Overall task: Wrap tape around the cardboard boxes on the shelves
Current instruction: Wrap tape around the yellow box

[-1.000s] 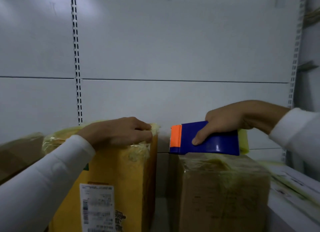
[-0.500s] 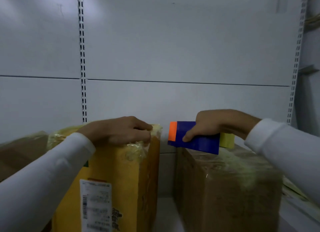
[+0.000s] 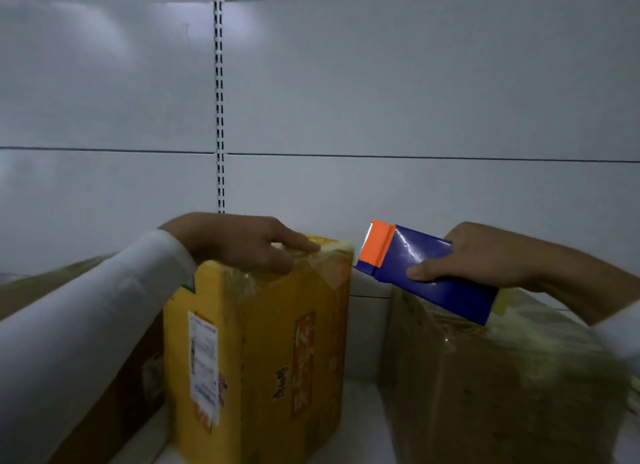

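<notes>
A yellow cardboard box (image 3: pixel 263 352) with a white shipping label stands on the shelf at centre, its top covered in clear tape. My left hand (image 3: pixel 239 243) rests on the box's top with its fingers stretched toward the right edge. My right hand (image 3: pixel 485 255) grips a blue tape dispenser (image 3: pixel 426 273) with an orange serrated cutter; the cutter points at the yellow box's upper right corner, just apart from it. A brown taped cardboard box (image 3: pixel 502 377) stands under the dispenser at the right.
A third brown box (image 3: pixel 45 290) lies at the left behind my left sleeve. The white shelf back panel (image 3: pixel 346 99) with a slotted upright (image 3: pixel 219 117) rises behind. A narrow gap of shelf floor (image 3: pixel 363 411) separates the yellow and brown boxes.
The view has shifted so the boxes sit further right and closer. My left hand's fingers have straightened on the yellow box top. The dispenser has tilted, cutter end raised, near the box's corner.
</notes>
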### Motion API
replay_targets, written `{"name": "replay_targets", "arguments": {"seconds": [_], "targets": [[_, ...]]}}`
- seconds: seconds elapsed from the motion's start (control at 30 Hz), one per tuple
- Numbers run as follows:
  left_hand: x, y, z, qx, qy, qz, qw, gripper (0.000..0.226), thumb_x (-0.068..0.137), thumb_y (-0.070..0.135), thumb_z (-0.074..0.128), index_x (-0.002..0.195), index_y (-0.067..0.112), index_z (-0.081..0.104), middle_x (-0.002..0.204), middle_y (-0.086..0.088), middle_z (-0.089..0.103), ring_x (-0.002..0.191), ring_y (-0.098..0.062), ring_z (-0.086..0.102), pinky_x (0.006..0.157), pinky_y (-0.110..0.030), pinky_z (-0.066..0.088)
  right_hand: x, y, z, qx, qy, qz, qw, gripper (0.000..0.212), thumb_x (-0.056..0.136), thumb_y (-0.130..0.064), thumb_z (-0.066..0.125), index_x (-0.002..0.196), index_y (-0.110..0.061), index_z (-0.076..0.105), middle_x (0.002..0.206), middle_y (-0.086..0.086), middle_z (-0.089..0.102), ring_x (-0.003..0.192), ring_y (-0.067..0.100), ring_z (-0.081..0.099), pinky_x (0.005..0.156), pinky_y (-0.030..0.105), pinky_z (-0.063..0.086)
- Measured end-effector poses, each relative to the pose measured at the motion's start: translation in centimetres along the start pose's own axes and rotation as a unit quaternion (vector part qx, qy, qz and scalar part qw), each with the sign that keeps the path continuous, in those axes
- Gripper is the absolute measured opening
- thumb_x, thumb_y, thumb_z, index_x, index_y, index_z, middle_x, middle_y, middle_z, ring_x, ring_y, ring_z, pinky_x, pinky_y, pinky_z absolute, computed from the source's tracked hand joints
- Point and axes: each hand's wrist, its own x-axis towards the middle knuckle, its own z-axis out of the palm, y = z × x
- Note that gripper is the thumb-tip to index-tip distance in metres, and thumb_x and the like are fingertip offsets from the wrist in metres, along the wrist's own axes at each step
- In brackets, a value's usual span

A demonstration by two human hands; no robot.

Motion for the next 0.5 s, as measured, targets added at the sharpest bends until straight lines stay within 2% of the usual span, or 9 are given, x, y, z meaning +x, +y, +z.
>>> {"name": "replay_targets", "arguments": {"seconds": [0.07,0.1,0.2,0.27,0.4,0.5], "targets": [[-0.5,-0.3,0.3,0.027,0.017,-0.008,0.999,0.062,0.086,0.060,0.052,0.143,0.051,0.027,0.157,0.011,0.021,0.142,-0.019,0.026,0.114,-0.039,0.027,-0.6,-0.3,0.2,-0.002,0.005,-0.005,1.000,0.047,0.078,-0.051,0.070,0.091,-0.006,0.069,0.079,0.011,0.074,0.057,0.016,0.065,0.051,0.019,0.044],[-0.9,-0.3,0.2,0.048,0.026,-0.005,0.999,0.063,0.086,0.057,0.054,0.143,0.051,0.027,0.156,0.011,0.023,0.141,-0.019,0.026,0.114,-0.039,0.027,-1.0,-0.5,0.2,-0.001,0.007,-0.005,1.000,0.046,0.078,-0.050,0.071,0.090,-0.006,0.069,0.077,0.010,0.074,0.054,0.014,0.063,0.049,0.018,0.043],[-2.0,-0.4,-0.1,0.053,0.028,0.039,0.997,0.058,0.091,0.043,0.057,0.143,0.046,0.032,0.145,0.011,0.042,0.126,-0.014,0.047,0.106,-0.036,0.041,-2.6,-1.0,0.0,0.006,0.014,0.004,1.000,0.049,0.075,-0.052,0.072,0.090,-0.006,0.069,0.077,0.010,0.074,0.059,0.019,0.066,0.055,0.024,0.046],[-2.8,-0.8,-0.1,0.037,0.030,0.064,0.997,0.055,0.093,0.036,0.057,0.144,0.042,0.035,0.140,0.010,0.048,0.115,-0.012,0.056,0.101,-0.036,0.046,-4.0,-1.3,-0.2,0.009,0.025,0.013,1.000,0.047,0.075,-0.052,0.072,0.088,-0.007,0.069,0.073,0.008,0.074,0.057,0.018,0.066,0.055,0.024,0.045],[-3.4,-1.8,0.0,0.110,0.057,0.098,0.987,0.050,0.098,0.028,0.051,0.145,0.036,0.036,0.146,0.007,0.044,0.128,-0.016,0.046,0.105,-0.032,0.040,-7.0,-2.6,0.2,0.023,0.033,0.032,0.999,0.041,0.077,-0.048,0.073,0.081,-0.007,0.070,0.064,0.005,0.072,0.046,0.011,0.061,0.050,0.022,0.041],[-3.7,-3.1,0.8,0.118,0.103,0.143,0.977,0.046,0.100,0.023,0.046,0.144,0.034,0.039,0.145,0.006,0.046,0.128,-0.015,0.047,0.104,-0.028,0.038,-8.9,-3.9,1.3,0.017,0.034,0.036,0.999,0.049,0.073,-0.053,0.073,0.080,-0.004,0.070,0.066,0.008,0.072,0.047,0.013,0.060,0.053,0.025,0.040]]}}
